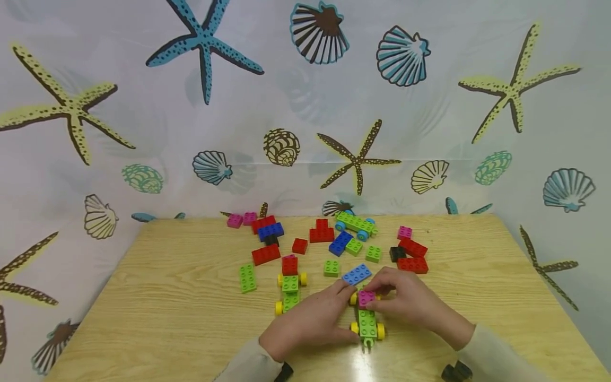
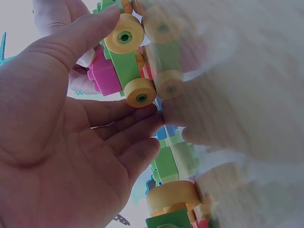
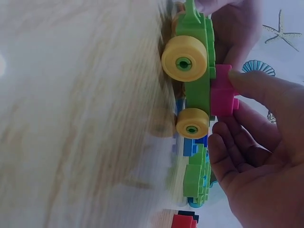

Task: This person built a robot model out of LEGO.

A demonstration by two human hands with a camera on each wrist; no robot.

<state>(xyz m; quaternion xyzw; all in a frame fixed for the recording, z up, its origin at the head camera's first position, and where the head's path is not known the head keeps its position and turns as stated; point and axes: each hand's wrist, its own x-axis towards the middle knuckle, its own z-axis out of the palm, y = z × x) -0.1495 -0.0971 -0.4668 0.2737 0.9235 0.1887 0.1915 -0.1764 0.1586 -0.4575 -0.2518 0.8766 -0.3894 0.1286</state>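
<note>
A green toy car base [image 1: 367,320] with yellow wheels stands on the table, and a pink building brick [image 1: 366,300] sits on its far end. My right hand [image 1: 409,300] pinches this brick between thumb and fingers; the right wrist view shows the brick [image 3: 222,90] against the studs. From the left, my left hand [image 1: 315,321] holds the car base. In the left wrist view its thumb lies at one wheel [image 2: 124,34] and its fingertips at the other wheel [image 2: 141,92]. Whether the brick is fully pressed down, I cannot tell.
Left of my left hand stands a second green car base [image 1: 290,285] with a red brick [image 1: 289,265] at its far end. A light blue brick [image 1: 356,274] lies just beyond the hands. Farther back are several loose bricks and a green car [image 1: 354,223] with blue wheels.
</note>
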